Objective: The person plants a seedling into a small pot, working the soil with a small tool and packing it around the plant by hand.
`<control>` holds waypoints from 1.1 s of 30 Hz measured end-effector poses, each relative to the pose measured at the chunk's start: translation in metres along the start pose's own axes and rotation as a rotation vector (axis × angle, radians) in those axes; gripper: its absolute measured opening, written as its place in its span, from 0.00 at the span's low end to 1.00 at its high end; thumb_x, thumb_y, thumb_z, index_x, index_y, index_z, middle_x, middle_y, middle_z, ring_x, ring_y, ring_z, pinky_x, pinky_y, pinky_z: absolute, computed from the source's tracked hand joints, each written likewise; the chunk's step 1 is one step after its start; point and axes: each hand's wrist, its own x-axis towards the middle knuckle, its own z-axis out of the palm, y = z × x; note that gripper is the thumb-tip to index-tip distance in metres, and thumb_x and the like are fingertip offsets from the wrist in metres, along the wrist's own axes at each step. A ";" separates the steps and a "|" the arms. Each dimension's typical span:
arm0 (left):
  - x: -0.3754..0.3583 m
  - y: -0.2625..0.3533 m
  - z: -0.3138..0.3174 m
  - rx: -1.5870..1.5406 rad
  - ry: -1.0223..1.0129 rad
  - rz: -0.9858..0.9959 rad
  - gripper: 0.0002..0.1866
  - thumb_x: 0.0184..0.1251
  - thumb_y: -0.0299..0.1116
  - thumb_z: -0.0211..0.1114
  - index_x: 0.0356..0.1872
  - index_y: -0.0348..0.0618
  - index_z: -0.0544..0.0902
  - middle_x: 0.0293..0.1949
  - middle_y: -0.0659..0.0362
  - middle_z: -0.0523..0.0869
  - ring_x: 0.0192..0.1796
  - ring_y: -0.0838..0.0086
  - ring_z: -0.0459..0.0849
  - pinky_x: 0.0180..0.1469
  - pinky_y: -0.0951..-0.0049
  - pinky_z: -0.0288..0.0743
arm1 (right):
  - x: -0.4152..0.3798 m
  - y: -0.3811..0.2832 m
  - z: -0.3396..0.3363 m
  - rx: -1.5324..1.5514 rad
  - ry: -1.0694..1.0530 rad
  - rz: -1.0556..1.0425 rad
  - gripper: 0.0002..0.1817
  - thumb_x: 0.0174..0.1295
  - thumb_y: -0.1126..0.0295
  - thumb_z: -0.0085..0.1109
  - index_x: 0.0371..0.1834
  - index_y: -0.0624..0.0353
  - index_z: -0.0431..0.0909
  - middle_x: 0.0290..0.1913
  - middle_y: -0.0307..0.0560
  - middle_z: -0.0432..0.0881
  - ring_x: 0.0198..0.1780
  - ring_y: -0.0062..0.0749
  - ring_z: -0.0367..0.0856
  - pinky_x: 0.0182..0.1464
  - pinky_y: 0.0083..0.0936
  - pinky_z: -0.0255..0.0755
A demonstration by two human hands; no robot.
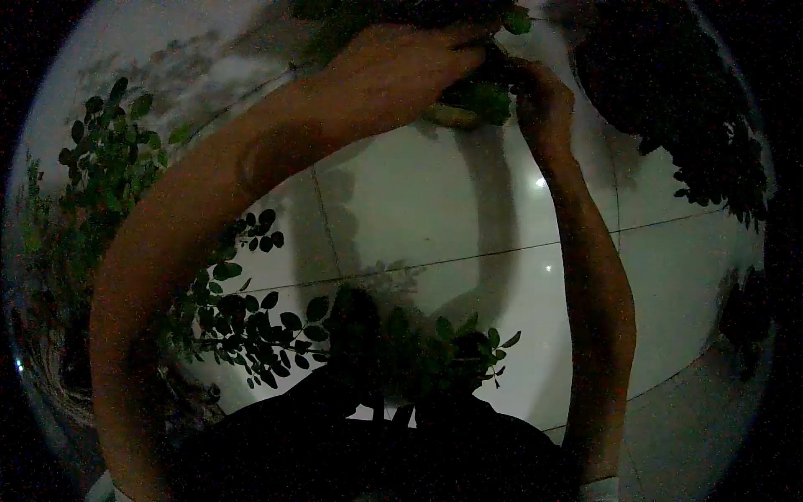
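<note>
Both my arms reach up and forward over a white tiled floor (435, 209). My left hand (401, 58) is curled around a bunch of small green leaves (485, 96) at the top of the view. My right hand (539, 96) pinches into the same leafy bunch from the right side, touching the left hand's fingers. A pale oblong thing (452, 115) hangs just under the leaves; I cannot tell what it is. The light is dim.
Leafy branches (109, 167) with small round leaves stand at the left, and more sprigs (259, 322) lie low in the middle near my dark lap. A dark mass of foliage (677, 109) fills the upper right.
</note>
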 end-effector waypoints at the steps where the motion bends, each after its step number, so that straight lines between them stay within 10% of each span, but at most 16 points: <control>1: 0.003 0.004 -0.010 0.001 -0.029 -0.018 0.18 0.70 0.41 0.62 0.56 0.44 0.82 0.66 0.55 0.79 0.52 0.51 0.88 0.49 0.52 0.87 | 0.000 -0.004 0.002 0.125 0.067 0.049 0.13 0.70 0.78 0.59 0.55 0.61 0.85 0.49 0.49 0.89 0.47 0.34 0.88 0.49 0.28 0.80; 5: 0.028 0.009 -0.059 -0.185 -0.695 -0.173 0.26 0.72 0.19 0.55 0.71 0.28 0.68 0.75 0.39 0.65 0.52 0.49 0.86 0.50 0.53 0.85 | 0.008 -0.023 -0.011 0.152 0.063 0.139 0.13 0.75 0.71 0.58 0.56 0.63 0.85 0.47 0.49 0.90 0.46 0.27 0.87 0.50 0.26 0.79; 10: 0.011 -0.001 -0.025 -0.100 -0.302 0.011 0.24 0.70 0.18 0.55 0.67 0.26 0.71 0.75 0.39 0.65 0.54 0.48 0.85 0.51 0.54 0.85 | 0.016 -0.035 -0.038 -0.011 -0.125 -0.001 0.14 0.76 0.69 0.57 0.57 0.63 0.85 0.47 0.52 0.90 0.47 0.32 0.87 0.51 0.27 0.80; 16: 0.010 0.000 -0.046 -0.144 -0.330 -0.007 0.22 0.73 0.20 0.53 0.67 0.27 0.71 0.75 0.40 0.65 0.56 0.48 0.84 0.52 0.53 0.85 | 0.015 -0.036 -0.049 -0.473 -0.351 -0.271 0.14 0.72 0.77 0.55 0.57 0.61 0.83 0.51 0.55 0.87 0.47 0.51 0.87 0.51 0.36 0.80; 19: 0.021 0.001 -0.036 -0.227 -0.457 -0.107 0.21 0.74 0.23 0.54 0.66 0.28 0.72 0.73 0.40 0.69 0.52 0.48 0.85 0.49 0.53 0.85 | -0.003 -0.013 -0.029 -0.159 -0.254 -0.172 0.16 0.65 0.82 0.58 0.55 0.60 0.84 0.51 0.55 0.86 0.49 0.53 0.87 0.50 0.38 0.81; 22: 0.002 0.001 -0.007 -0.073 0.111 0.027 0.20 0.69 0.44 0.63 0.57 0.44 0.81 0.68 0.56 0.77 0.52 0.50 0.88 0.52 0.52 0.87 | -0.004 -0.012 -0.023 -0.196 -0.200 -0.221 0.16 0.65 0.83 0.59 0.55 0.61 0.84 0.50 0.56 0.86 0.49 0.53 0.86 0.49 0.38 0.81; 25: 0.003 -0.002 -0.003 -0.007 0.022 0.014 0.22 0.69 0.46 0.64 0.58 0.44 0.81 0.68 0.57 0.78 0.52 0.51 0.88 0.52 0.52 0.87 | -0.009 -0.030 -0.022 -0.432 -0.147 -0.198 0.13 0.69 0.81 0.59 0.55 0.64 0.84 0.50 0.55 0.87 0.47 0.46 0.88 0.48 0.35 0.81; 33: -0.001 -0.004 0.000 -0.062 0.045 0.024 0.22 0.67 0.50 0.67 0.51 0.42 0.83 0.59 0.54 0.83 0.48 0.51 0.89 0.44 0.52 0.87 | -0.005 -0.024 -0.002 0.180 0.098 0.197 0.13 0.74 0.68 0.61 0.54 0.65 0.86 0.45 0.48 0.90 0.42 0.26 0.85 0.44 0.23 0.78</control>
